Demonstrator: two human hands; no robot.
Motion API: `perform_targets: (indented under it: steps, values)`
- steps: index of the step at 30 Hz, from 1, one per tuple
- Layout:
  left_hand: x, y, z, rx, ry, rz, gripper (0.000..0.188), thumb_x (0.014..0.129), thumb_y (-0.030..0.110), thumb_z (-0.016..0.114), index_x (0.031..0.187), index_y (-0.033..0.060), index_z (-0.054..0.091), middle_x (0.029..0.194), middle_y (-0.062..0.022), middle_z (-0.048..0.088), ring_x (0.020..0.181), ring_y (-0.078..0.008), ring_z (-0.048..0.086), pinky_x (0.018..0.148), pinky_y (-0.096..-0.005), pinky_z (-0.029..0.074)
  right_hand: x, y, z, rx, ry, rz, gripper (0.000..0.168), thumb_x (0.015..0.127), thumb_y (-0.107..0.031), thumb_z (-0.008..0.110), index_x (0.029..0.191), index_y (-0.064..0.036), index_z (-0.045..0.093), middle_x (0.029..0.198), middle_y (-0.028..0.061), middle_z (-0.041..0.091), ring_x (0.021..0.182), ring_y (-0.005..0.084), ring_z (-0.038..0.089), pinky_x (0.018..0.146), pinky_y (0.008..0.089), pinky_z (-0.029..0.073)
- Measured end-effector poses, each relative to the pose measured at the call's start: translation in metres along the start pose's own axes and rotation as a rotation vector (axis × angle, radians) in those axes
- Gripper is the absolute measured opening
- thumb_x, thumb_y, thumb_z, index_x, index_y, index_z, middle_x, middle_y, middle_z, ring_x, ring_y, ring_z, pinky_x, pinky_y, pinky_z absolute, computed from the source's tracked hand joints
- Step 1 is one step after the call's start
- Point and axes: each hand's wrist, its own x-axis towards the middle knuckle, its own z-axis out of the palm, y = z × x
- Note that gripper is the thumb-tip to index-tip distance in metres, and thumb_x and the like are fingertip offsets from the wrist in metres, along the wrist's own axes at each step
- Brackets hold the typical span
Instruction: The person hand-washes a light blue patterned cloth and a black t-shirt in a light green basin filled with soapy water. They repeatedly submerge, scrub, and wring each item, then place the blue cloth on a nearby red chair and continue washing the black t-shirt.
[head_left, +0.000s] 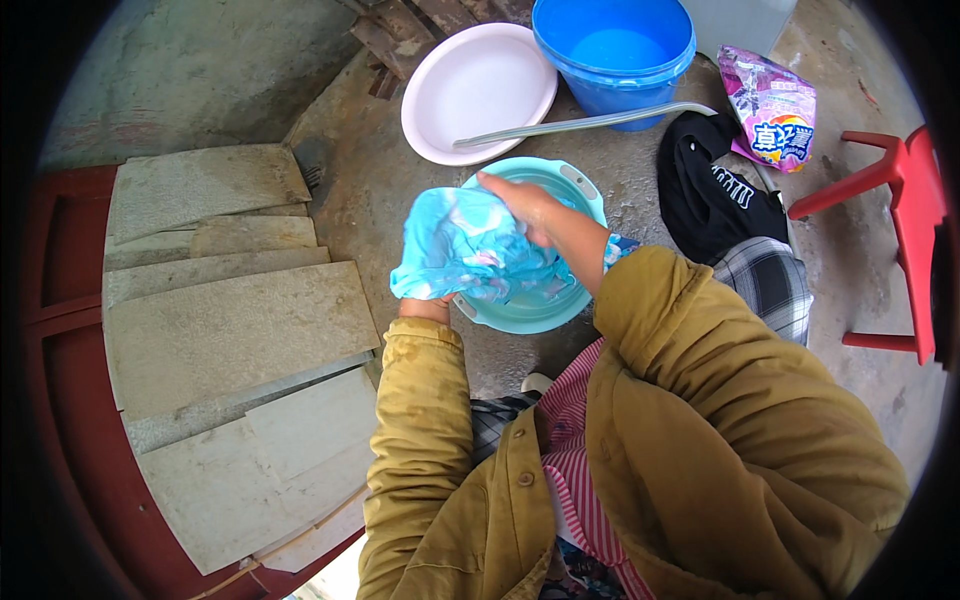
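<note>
A wet turquoise garment (465, 240) with white and pink patches is bunched up between my hands. My right hand (525, 206) grips its upper right side, thumb on top. From below, my left hand (429, 308) holds the cloth up; only the wrist area shows and the fingers are covered by the fabric. Under the garment stands a round mint-green plastic basin (581, 300) with grey-lined handles and water in it. The cloth's lower right part hangs into the basin.
Beyond the basin are a pale pink basin (480, 82), a blue bucket (619, 82) and a grey hose (592, 124). To the right lie a black garment (701, 187), a purple detergent bag (772, 112) and a red plastic chair (907, 202). Stacked boards (240, 337) line the left.
</note>
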Motion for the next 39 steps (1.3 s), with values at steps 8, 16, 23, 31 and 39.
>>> perform_targets:
  steps: [8, 16, 23, 31, 39]
  values:
    - [-0.001, -0.002, 0.010, 0.319, 0.037, -0.179, 0.033, 0.087, 0.026, 0.057, 0.111, 0.0029, 0.056, 0.101, -0.0076, 0.061, 0.084, -0.0180, 0.060, 0.076, -0.0311, 0.050, 0.005, 0.019, -0.004, -0.045, -0.008, -0.070, 0.077, 0.080, -0.035, 0.066, 0.136, 0.004, 0.028, 0.132, 0.0190, 0.042, 0.115, 0.0281, 0.047, 0.089, 0.0414, 0.044]
    - [-0.005, -0.023, -0.035, 0.143, -0.018, -0.131, 0.042, 0.088, 0.020, 0.056, 0.124, -0.0004, 0.048, 0.116, -0.0100, 0.057, 0.101, -0.0194, 0.056, 0.088, -0.0323, 0.046, 0.008, 0.006, -0.018, 0.526, 0.089, -0.174, 0.042, 0.091, -0.016, 0.052, 0.126, 0.004, 0.038, 0.121, 0.0168, 0.050, 0.103, 0.0284, 0.055, 0.089, 0.0447, 0.046]
    - [-0.019, -0.031, -0.082, 0.052, 0.022, -0.158, 0.047, 0.084, 0.017, 0.061, 0.125, -0.0002, 0.047, 0.116, -0.0096, 0.057, 0.101, -0.0199, 0.056, 0.090, -0.0335, 0.045, 0.029, 0.002, -0.044, 0.752, 0.122, -0.136, 0.036, 0.093, -0.016, 0.047, 0.121, 0.006, 0.042, 0.120, 0.0190, 0.051, 0.103, 0.0321, 0.056, 0.089, 0.0469, 0.047]
    - [-0.030, -0.010, -0.084, 0.231, 0.005, -0.085, 0.050, 0.081, 0.013, 0.064, 0.126, -0.0004, 0.045, 0.117, -0.0101, 0.056, 0.101, -0.0206, 0.056, 0.090, -0.0342, 0.045, 0.037, 0.007, -0.058, 0.791, 0.145, -0.090, 0.041, 0.088, -0.017, 0.052, 0.123, 0.003, 0.043, 0.122, 0.0189, 0.050, 0.104, 0.0338, 0.055, 0.090, 0.0479, 0.045]
    - [-0.007, -0.027, 0.026, 1.290, -0.079, 0.659, 0.027, 0.078, 0.010, 0.061, 0.104, 0.0044, 0.056, 0.101, -0.0133, 0.058, 0.093, -0.0256, 0.058, 0.082, -0.0356, 0.047, -0.004, 0.027, -0.010, 0.627, 0.152, -0.062, 0.040, 0.088, -0.021, 0.054, 0.121, 0.000, 0.047, 0.113, 0.0145, 0.056, 0.100, 0.0296, 0.057, 0.086, 0.0451, 0.047]
